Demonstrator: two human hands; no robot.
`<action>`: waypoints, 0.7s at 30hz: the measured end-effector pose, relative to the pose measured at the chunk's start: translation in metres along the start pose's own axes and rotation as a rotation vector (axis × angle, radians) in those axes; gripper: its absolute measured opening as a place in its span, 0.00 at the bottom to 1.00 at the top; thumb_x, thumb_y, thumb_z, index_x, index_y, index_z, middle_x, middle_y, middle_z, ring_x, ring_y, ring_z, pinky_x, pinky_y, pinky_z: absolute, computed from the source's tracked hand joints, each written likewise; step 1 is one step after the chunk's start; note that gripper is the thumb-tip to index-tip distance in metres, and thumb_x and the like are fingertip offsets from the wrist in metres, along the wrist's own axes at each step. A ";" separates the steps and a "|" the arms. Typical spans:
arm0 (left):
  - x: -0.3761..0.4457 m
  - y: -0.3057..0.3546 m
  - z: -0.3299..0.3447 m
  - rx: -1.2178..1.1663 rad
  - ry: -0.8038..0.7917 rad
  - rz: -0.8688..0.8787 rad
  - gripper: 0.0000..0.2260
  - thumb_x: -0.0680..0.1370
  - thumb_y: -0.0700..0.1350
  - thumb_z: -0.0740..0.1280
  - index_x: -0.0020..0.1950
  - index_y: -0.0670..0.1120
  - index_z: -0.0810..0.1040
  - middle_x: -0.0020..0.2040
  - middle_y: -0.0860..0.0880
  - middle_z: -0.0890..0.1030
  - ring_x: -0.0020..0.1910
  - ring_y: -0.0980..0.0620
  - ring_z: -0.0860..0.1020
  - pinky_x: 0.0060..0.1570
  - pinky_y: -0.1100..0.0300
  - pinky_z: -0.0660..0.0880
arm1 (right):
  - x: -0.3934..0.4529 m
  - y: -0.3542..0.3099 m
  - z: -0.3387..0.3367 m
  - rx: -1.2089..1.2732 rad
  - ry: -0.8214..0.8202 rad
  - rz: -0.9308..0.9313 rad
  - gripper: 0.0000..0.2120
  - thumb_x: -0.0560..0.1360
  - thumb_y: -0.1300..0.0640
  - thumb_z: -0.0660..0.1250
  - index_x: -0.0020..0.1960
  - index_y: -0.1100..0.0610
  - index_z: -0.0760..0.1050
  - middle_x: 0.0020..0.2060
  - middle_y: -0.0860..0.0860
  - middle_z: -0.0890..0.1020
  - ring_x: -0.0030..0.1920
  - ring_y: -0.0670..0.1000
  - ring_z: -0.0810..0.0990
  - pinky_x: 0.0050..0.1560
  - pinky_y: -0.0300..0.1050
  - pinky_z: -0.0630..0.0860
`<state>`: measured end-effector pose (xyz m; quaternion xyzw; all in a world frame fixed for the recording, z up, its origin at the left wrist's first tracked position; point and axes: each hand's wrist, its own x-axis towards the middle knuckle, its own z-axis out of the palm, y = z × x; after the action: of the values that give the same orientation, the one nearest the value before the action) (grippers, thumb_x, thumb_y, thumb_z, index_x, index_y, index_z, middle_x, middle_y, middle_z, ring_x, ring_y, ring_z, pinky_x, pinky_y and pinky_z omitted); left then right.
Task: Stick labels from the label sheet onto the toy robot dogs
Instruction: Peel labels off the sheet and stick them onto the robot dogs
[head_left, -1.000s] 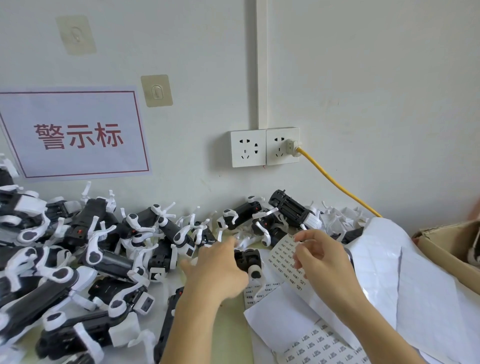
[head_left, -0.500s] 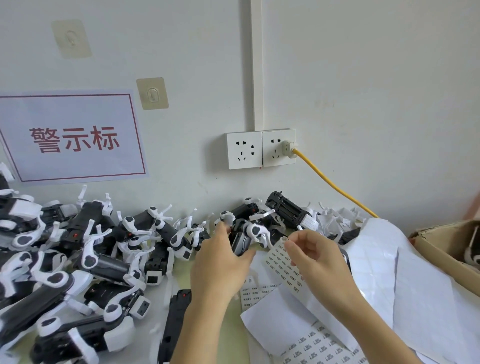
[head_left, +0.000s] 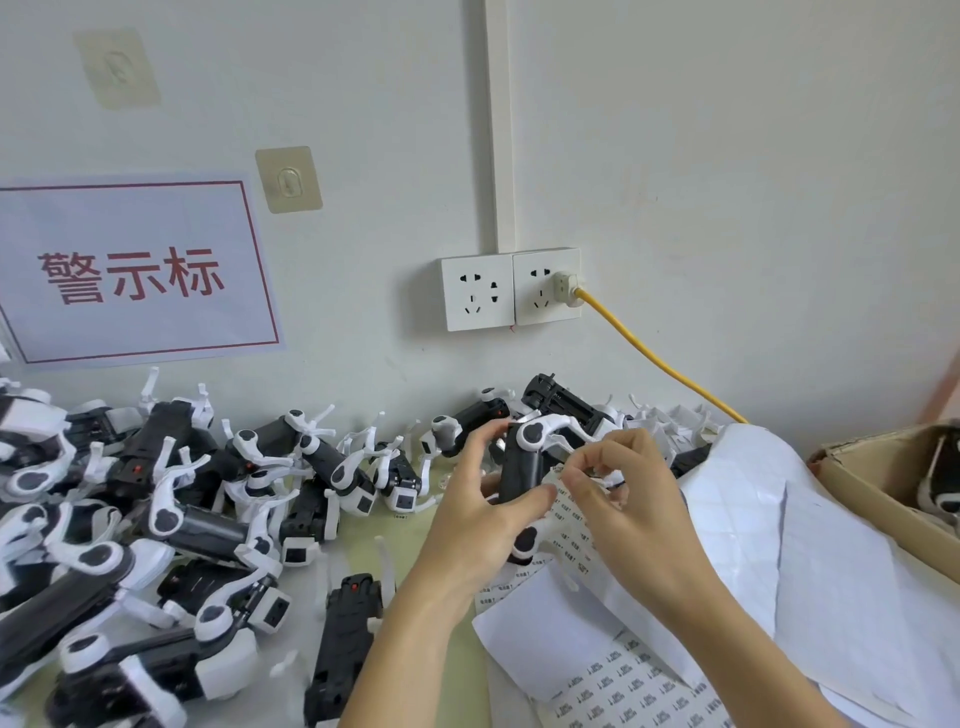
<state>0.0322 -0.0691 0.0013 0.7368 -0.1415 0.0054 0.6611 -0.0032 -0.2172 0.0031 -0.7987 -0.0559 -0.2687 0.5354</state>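
Observation:
My left hand (head_left: 480, 512) grips a black-and-white toy robot dog (head_left: 522, 467), held upright above the table near the middle of the view. My right hand (head_left: 631, 499) pinches a small white label (head_left: 557, 470) against the dog's black body. Under both hands lies the label sheet (head_left: 569, 525), partly hidden by them. More printed label sheets (head_left: 628, 686) lie near the bottom edge.
A heap of black-and-white toy dogs (head_left: 171, 519) covers the table's left half and back. White backing sheets (head_left: 810, 561) pile up at the right, beside a cardboard box (head_left: 872, 483). A yellow cable (head_left: 660, 358) runs from the wall sockets (head_left: 511, 288). A red-lettered sign (head_left: 130, 270) hangs at left.
My left hand has lifted a toy dog from the heap and turned it upright. My right hand has left the label sheet and come to the dog with a label.

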 end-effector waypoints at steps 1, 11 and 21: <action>0.000 0.000 0.001 -0.016 0.003 0.004 0.26 0.74 0.44 0.77 0.62 0.69 0.73 0.49 0.56 0.85 0.53 0.57 0.82 0.50 0.64 0.76 | 0.000 0.000 -0.001 -0.010 0.012 -0.014 0.11 0.78 0.59 0.69 0.40 0.46 0.78 0.50 0.45 0.72 0.54 0.36 0.71 0.51 0.27 0.65; 0.004 -0.003 0.004 -0.004 0.026 0.041 0.32 0.72 0.40 0.77 0.70 0.65 0.74 0.52 0.48 0.85 0.49 0.52 0.84 0.56 0.53 0.81 | 0.004 0.005 -0.005 -0.109 0.045 -0.069 0.11 0.76 0.60 0.72 0.40 0.47 0.78 0.55 0.40 0.69 0.59 0.32 0.67 0.53 0.24 0.64; 0.001 -0.003 0.005 0.100 -0.033 0.043 0.33 0.72 0.42 0.77 0.72 0.63 0.72 0.54 0.53 0.83 0.54 0.57 0.81 0.42 0.69 0.75 | 0.004 0.010 -0.009 -0.345 -0.032 -0.197 0.14 0.77 0.61 0.71 0.38 0.44 0.75 0.54 0.41 0.66 0.59 0.43 0.67 0.55 0.41 0.68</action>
<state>0.0333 -0.0743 -0.0021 0.7656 -0.1680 0.0144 0.6208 0.0008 -0.2298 -0.0008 -0.8735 -0.0956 -0.3128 0.3607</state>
